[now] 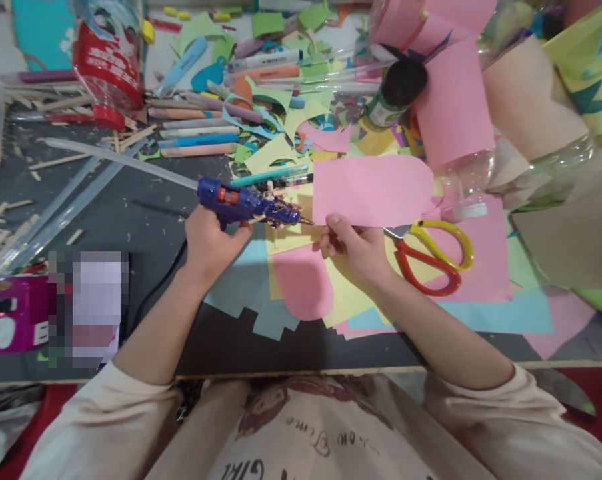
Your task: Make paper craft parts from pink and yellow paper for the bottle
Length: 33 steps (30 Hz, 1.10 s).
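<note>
My left hand point(213, 241) is wrapped round the handle of a blue hot glue gun point(241, 203). A long translucent glue stick point(125, 160) juts from its back end, and wood bits and dried glue cling around the front. The nozzle points right, at the lower left corner of a pink paper piece point(371, 190) with one rounded end. My right hand point(355, 243) pinches that paper along its lower edge, holding it above the table. Under my hands lie yellow paper point(353, 283) and another rounded pink paper piece point(303, 283). Scissors point(431, 257) with red and yellow handles lie beside my right hand.
Markers point(198, 140), paper scraps point(281, 150) and wooden sticks point(55, 103) cover the back of the table. A red-labelled bottle point(108, 67) lies at back left, a black-capped jar point(398, 93) at back right. Pink-wrapped bottles point(455, 107) lie at right; a purple box point(15, 313) is at left.
</note>
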{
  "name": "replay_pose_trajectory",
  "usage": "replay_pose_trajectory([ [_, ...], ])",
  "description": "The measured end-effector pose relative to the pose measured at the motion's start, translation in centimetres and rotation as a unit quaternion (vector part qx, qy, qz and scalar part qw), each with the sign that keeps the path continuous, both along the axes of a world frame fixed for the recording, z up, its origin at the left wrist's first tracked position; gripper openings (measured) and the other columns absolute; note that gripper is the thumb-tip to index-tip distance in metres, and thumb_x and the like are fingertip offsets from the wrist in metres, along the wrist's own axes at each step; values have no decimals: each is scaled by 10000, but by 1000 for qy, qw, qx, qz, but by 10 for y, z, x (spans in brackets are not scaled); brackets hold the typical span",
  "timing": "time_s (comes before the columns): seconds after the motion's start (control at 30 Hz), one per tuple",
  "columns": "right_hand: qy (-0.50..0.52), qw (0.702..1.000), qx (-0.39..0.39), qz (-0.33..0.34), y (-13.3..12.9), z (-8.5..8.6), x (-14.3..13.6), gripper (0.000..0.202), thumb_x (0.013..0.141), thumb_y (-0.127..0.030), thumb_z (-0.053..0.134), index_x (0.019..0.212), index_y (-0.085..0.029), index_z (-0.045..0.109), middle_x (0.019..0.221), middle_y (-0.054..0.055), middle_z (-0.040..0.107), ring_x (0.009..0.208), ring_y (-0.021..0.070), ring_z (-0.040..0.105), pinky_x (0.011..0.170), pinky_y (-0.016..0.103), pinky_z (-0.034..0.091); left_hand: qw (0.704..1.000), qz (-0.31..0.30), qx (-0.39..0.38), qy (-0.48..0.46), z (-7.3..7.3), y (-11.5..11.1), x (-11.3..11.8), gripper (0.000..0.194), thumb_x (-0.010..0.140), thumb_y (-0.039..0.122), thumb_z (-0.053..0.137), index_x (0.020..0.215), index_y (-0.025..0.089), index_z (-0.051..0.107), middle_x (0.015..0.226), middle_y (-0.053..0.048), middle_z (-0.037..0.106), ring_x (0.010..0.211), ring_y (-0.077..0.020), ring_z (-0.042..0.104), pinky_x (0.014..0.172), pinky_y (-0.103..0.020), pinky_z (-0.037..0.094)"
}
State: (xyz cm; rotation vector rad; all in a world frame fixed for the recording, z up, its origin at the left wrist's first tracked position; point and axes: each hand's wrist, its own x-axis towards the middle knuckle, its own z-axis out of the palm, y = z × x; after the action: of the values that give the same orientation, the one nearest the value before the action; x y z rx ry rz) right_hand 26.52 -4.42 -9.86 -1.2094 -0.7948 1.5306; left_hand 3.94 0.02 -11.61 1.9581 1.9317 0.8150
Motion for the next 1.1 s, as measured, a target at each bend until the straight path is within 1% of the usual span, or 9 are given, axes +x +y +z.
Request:
replay_pose_trajectory([
  [0.17,5,1000,5,7,-1,-2,0,387,741,-538,758,597,-196,650,508,-32,566,451,80,495,511,262,483,1000,8,-25,10,0,1,0,174,592,280,655,680,224,516,665,-18,522,786,-265,617,783,-396,526],
  [0.3,10,1000,13,16,-1,-2,0,393,748,-532,753,582,-193,645,521,-24,572,459,75,496,510,255,469,999,7,-36,12,2,1,0,159,603,263,654,680,218,522,685,-26,532,829,-279,627,814,-408,528],
  [0.4,-9,1000,4,23,-2,-1,1,411,753,-550,739,574,-194,637,526,-17,576,471,83,505,526,261,478,1000,13,-25,13,2,1,0,150,604,243,646,696,217,531,699,-28,546,842,-279,633,823,-403,528],
  [0.57,-27,999,-5,27,-2,3,0,463,674,-628,760,540,-205,629,513,-10,578,478,98,509,514,267,475,1000,23,9,8,-2,1,-1,158,604,240,639,679,227,501,663,-9,533,796,-256,633,807,-391,537],
  [0.7,-27,999,-5,32,-2,5,-1,479,641,-650,768,518,-209,625,507,-10,583,469,99,506,511,271,475,999,37,12,-11,-6,2,-2,160,634,227,615,769,227,531,714,-21,561,854,-268,641,842,-406,531],
  [0.8,-29,999,-4,40,-3,2,0,478,666,-647,751,526,-208,621,503,-15,579,471,102,507,542,286,491,999,39,22,-21,-8,3,-3,205,648,224,606,845,226,552,752,-25,596,841,-258,651,828,-391,532],
  [0.93,-33,998,5,62,-5,-3,2,469,733,-616,715,546,-194,631,510,-9,579,480,99,506,554,291,479,998,49,33,-16,-9,4,-4,209,651,234,609,848,225,542,762,-31,613,868,-270,667,847,-400,536],
  [1.03,-23,998,7,65,-5,-5,1,472,735,-607,719,528,-197,609,497,-19,550,494,104,516,586,303,493,997,64,39,-28,-9,4,-4,248,661,232,599,897,223,526,809,-44,630,944,-284,670,887,-412,530],
  [1.1,-17,998,3,65,-6,-4,0,468,724,-605,729,528,-200,602,493,-26,533,497,105,515,590,306,494,996,71,46,-43,-9,5,-4,286,668,228,591,943,225,511,846,-52,648,954,-281,675,899,-411,527],
])
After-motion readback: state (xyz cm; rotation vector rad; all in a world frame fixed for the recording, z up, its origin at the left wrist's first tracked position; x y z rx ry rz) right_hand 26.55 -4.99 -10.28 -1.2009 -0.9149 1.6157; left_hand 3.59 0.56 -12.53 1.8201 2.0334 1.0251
